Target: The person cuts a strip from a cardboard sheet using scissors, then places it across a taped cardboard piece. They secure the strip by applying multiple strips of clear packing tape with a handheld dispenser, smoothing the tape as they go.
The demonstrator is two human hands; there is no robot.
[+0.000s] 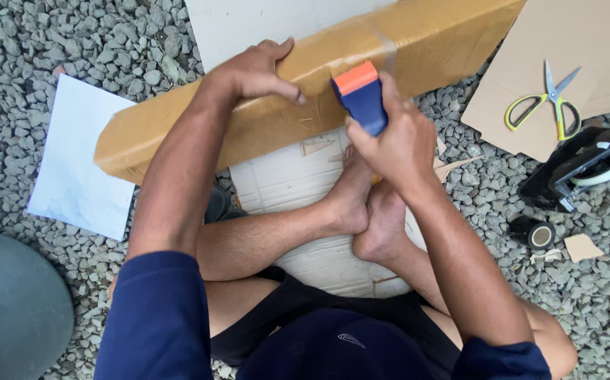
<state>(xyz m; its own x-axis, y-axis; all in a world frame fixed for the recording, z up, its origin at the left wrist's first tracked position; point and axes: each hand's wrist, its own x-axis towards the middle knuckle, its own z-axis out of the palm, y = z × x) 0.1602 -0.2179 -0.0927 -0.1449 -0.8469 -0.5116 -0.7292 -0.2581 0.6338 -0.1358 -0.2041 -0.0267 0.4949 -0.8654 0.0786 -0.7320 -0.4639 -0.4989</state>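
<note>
A long box (263, 116) wrapped in brown tape lies slanted across the gravel in front of my crossed legs. My left hand (256, 70) rests over its top edge near the middle, fingers curled on the wrapping. My right hand (393, 137) grips a blue tape dispenser with an orange top (361, 95) and presses it against the box's near face, just right of the left hand. A band of clear tape (382, 46) runs over the box above the dispenser.
Yellow-handled scissors (548, 102) lie on a cardboard sheet (523, 70) at the right. A black desk tape dispenser (583, 169) and a small dark tape roll (536, 232) sit on the gravel (108, 42). A white sheet (76, 158) lies left; corrugated cardboard (284, 183) lies under my feet.
</note>
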